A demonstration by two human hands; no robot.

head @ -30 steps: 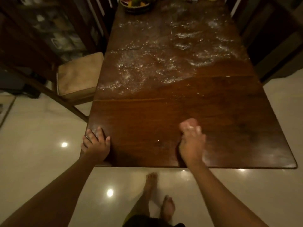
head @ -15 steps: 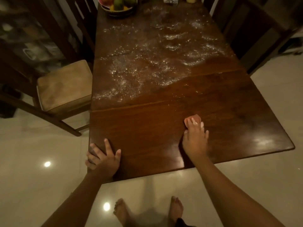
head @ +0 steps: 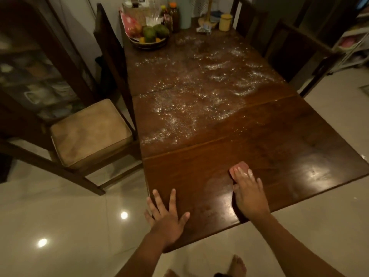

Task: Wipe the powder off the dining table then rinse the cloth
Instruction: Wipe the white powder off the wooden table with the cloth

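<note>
White powder is scattered over the middle and far part of the dark wooden dining table. The near part of the tabletop looks bare and shiny. My right hand presses a small pink cloth flat on the near part of the table, fingers straight over it, with only the cloth's far end showing. My left hand lies flat with spread fingers on the table's near left corner.
A fruit basket, bottles and a yellow jar stand at the table's far end. A chair with a tan cushion stands at the left, more dark chairs at the right. My bare feet are on the glossy tile floor.
My view has swung left and tilted up, bringing the far end into sight. My left hand has spread flat on the corner. The right hand has stayed pressed on the cloth.
</note>
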